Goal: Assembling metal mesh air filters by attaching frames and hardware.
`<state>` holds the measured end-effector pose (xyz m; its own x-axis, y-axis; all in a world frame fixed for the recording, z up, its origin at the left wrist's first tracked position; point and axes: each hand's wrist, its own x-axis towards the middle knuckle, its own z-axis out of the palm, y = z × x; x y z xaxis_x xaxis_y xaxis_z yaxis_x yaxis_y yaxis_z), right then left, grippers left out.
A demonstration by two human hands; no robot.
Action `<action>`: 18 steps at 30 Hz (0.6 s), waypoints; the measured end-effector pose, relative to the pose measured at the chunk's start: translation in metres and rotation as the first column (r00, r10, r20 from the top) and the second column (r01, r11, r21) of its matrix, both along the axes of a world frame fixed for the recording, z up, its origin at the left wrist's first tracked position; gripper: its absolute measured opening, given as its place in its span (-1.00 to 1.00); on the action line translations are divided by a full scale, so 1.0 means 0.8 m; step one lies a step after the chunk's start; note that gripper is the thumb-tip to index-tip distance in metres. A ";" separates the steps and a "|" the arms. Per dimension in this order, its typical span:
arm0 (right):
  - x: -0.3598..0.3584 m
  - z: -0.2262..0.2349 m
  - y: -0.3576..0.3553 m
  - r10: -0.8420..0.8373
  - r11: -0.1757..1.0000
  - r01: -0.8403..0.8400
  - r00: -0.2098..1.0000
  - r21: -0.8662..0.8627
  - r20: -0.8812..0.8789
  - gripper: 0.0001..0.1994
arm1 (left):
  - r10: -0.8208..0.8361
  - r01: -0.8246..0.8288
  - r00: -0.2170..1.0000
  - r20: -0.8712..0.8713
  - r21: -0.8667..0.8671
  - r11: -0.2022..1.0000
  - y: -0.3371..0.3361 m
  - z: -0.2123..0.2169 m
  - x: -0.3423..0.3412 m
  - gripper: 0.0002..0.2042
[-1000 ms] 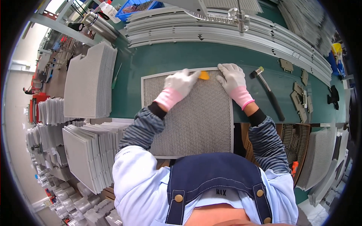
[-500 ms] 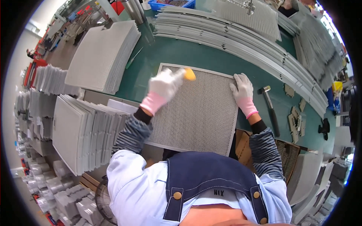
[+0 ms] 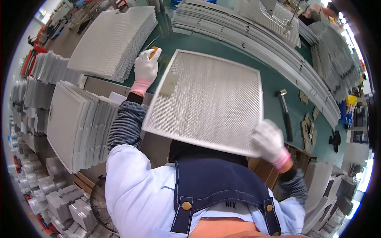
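A framed metal mesh panel (image 3: 206,103) is raised in front of me, tilted, its near edge overhanging the table's front. At its near right corner, my right hand (image 3: 268,141) is closed on the frame, somewhat blurred. My left hand (image 3: 146,68) is beyond the panel's left edge, apart from it, closed around a small orange-yellow piece (image 3: 153,51). The kind of that piece cannot be made out, since the fingers cover much of it. Both hands wear white gloves with pink cuffs.
A stack of mesh sheets (image 3: 113,41) lies at the far left, with more framed panels (image 3: 71,123) standing nearer. Long metal strips (image 3: 238,37) are piled along the back. On the right lie a hammer (image 3: 286,117) and several small metal plates (image 3: 307,129) on the green table (image 3: 274,85).
The panel has come up off the table and tilted. My left hand has moved left, off the panel, with the orange-yellow piece. My right hand has shifted from the far right corner to the near one.
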<state>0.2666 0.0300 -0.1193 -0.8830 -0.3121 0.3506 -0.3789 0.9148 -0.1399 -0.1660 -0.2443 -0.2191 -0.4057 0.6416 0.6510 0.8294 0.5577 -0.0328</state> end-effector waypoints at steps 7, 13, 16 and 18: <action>-0.098 0.169 0.169 -0.440 0.799 0.497 0.867 -0.339 0.234 -0.76 | -0.425 0.179 0.704 0.569 0.436 0.882 0.068 0.041 0.023 -0.48; -0.114 0.185 0.136 -0.380 0.672 0.469 0.883 -0.574 0.277 -0.73 | -0.497 0.145 0.581 0.645 0.519 0.843 0.082 0.043 -0.003 -0.51; -0.107 0.205 0.098 -0.367 0.740 0.345 0.926 -0.577 0.083 -0.68 | -0.462 0.109 0.538 0.705 0.485 0.867 0.081 0.033 -0.005 -0.60; -0.097 0.230 0.073 -0.362 0.757 0.347 0.928 -0.554 0.088 -0.64 | -0.407 0.085 0.497 0.766 0.424 0.902 0.092 0.031 -0.002 -0.69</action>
